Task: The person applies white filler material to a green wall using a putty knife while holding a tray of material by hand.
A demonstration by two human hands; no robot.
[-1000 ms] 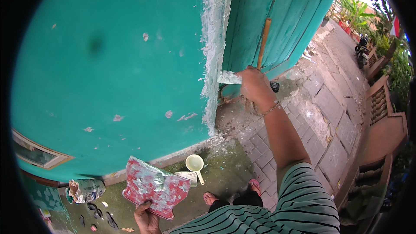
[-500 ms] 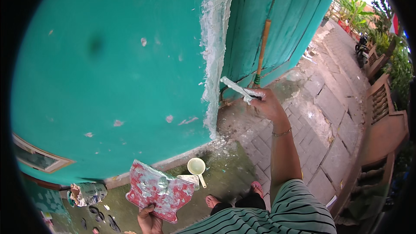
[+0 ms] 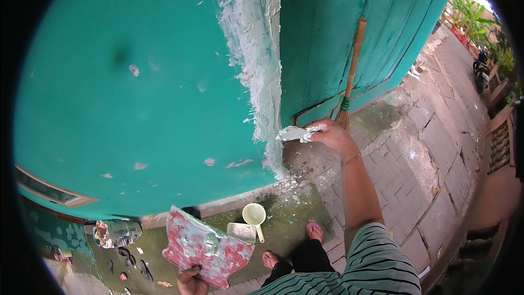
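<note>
My right hand (image 3: 334,136) grips a putty knife (image 3: 293,133) smeared with white putty. Its blade meets the lower part of the wall corner, along the edge of a rough white putty strip (image 3: 259,71); whether it presses there I cannot tell. That strip runs down the corner of the turquoise wall (image 3: 147,114). Low at the front, my left hand (image 3: 191,282) has its thumb over the edge of a flat red board (image 3: 180,243). Blobs and smears of pale putty cover the board's top. The fingers beneath it are hidden.
A pale dipper (image 3: 254,214) and a small whitish tray (image 3: 241,232) stand on the mossy ground near my feet. A wooden-handled broom (image 3: 355,65) leans on the turquoise planks. Sandals (image 3: 146,271) and a crumpled bag (image 3: 117,234) lie left. Paving (image 3: 404,175) stretches right.
My right hand has brought the putty knife lower, its blade now flatter and turned toward the corner. The view has shifted too. My left hand still holds the board.
</note>
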